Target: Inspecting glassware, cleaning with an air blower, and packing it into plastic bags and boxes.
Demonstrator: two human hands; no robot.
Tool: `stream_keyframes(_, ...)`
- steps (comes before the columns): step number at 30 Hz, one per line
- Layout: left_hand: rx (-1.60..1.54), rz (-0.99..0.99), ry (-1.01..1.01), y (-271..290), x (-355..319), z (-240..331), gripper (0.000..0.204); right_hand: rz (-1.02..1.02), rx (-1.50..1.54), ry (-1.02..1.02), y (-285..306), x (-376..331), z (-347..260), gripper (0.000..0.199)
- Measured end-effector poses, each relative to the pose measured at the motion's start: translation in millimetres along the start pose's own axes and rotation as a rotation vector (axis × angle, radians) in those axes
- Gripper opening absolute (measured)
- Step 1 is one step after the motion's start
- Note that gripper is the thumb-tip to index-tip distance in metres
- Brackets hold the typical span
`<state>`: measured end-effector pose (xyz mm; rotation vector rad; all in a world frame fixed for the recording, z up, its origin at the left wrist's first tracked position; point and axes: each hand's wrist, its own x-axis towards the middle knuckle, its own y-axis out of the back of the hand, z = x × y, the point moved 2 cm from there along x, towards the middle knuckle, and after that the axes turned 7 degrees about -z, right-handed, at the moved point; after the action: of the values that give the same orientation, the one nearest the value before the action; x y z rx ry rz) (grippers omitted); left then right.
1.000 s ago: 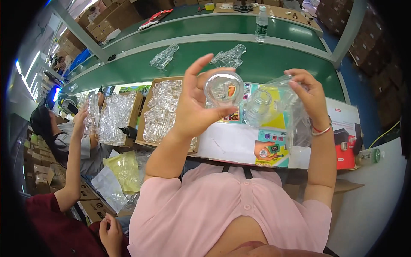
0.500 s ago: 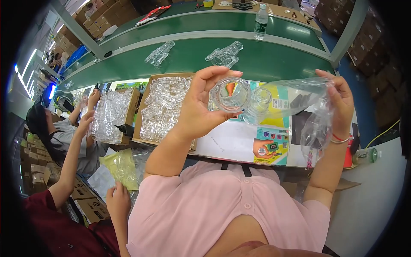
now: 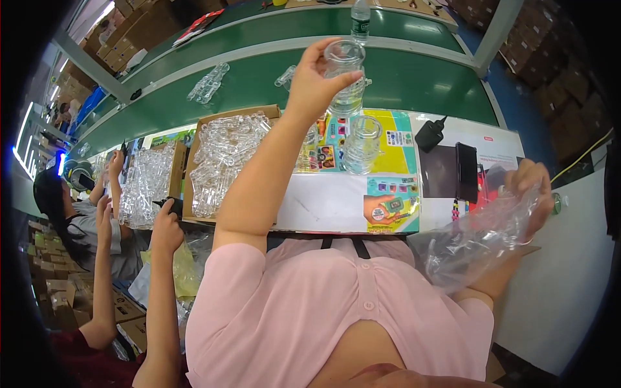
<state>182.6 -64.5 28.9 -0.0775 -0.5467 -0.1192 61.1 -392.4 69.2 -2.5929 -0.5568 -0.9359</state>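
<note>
My left hand (image 3: 314,81) is closed around a clear, ribbed, jar-like piece (image 3: 347,90), held up over the far side of the work surface. A second clear ribbed piece (image 3: 362,147) stands upright on the printed sheets (image 3: 393,197), just below and to the right of the first. At the right, my right hand (image 3: 529,191) grips a crumpled clear plastic bag (image 3: 475,242), which hangs beyond the table's near edge, in front of my forearm. More clear pieces show partly behind my left forearm.
An open cardboard box (image 3: 189,187) of clear parts stands at left. A black nozzle bottle (image 3: 430,134) and a black phone (image 3: 466,171) lie at right. Beyond is a green surface (image 3: 259,81) with clear parts and a water bottle (image 3: 360,22). Co-workers' hands (image 3: 167,227) are at left.
My left hand has moved up and away with one clear piece. The other now stands apart on the sheets. My right hand has drawn the bag off, down and to the right.
</note>
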Motion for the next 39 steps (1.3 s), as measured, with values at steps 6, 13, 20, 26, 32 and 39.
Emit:
stream_keyframes(6,0.136,-0.162,0.247,-12,8,-67,0.057,-0.002,-0.304,-0.127,7,-39,-12,0.031)
stream_keyframes(13,0.003,-0.485,0.48,-7,-11,-82,0.056,0.107,-0.412,-0.173,7,-70,-10,0.025)
stream_keyframes(20,0.074,-0.243,-0.093,-7,-2,19,0.062,-0.651,-0.781,-0.084,-41,-42,13,0.031)
stream_keyframes(26,0.06,-0.812,-0.041,-105,-134,58,0.107,-0.599,-0.515,0.351,-92,-21,34,0.032)
stream_keyframes(32,0.014,-0.671,-0.161,-87,-175,45,0.087,-0.518,-0.236,0.581,-110,-29,59,0.03)
stream_keyframes(39,0.971,-0.049,-0.301,50,-262,65,0.027,-0.716,-0.444,0.138,-109,-41,98,0.027)
